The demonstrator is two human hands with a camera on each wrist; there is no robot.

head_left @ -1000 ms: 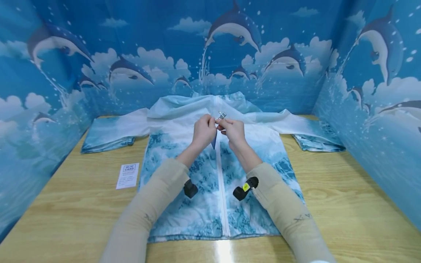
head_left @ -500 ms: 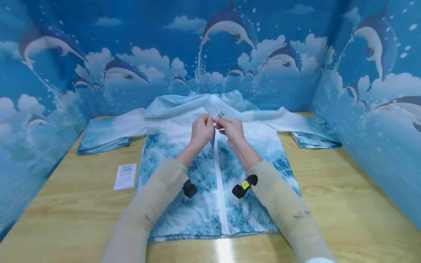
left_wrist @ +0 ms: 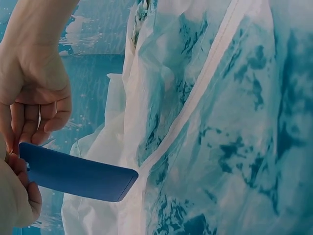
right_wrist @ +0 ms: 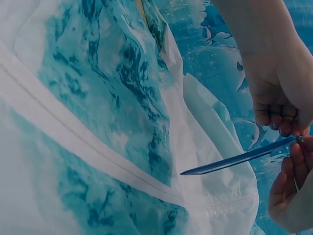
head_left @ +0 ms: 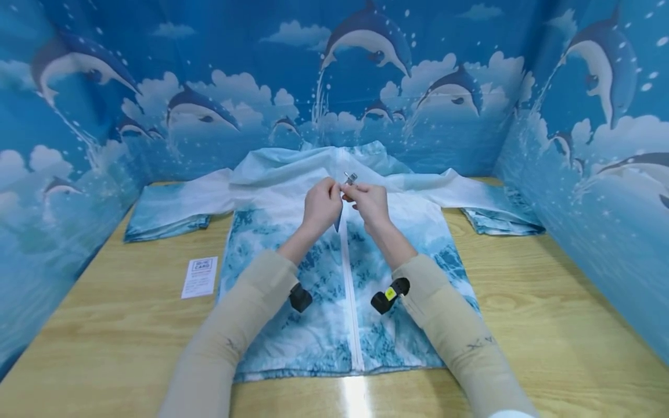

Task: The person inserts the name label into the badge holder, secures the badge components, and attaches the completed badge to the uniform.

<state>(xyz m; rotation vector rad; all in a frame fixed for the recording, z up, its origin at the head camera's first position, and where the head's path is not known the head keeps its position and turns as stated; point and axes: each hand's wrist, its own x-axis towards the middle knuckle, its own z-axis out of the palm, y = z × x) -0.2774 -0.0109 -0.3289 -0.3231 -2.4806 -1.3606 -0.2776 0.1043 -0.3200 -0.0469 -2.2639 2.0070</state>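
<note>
1. Over on the left, a white card (head_left: pixel 199 277) is lying flat on the table (head_left: pixel 115 331), between the table's left edge and the jacket (head_left: pixel 292 342).
2. Next along, the left hand (head_left: pixel 321 203) is curling its fingers in, thumb and forefinger apparently pinching the top end of a blue holder.
3. That blue holder (left_wrist: pixel 78 172) is hanging off the surface, above the jacket's zip (head_left: pixel 347 278) and nearer the table's far edge than its near one. It's looking thin, light and fairly stiff, probably smooth enough to be slipping from a loose pinch; the top corners are offering the best hold.
4. Just right of it, a small metal clip (head_left: pixel 351 178) is poking up, likely hard and fiddly, best taken by its base.
5. The right hand (head_left: pixel 369 204) is pinching around that base, fingertips partly hidden, other fingers bending inward.
</note>
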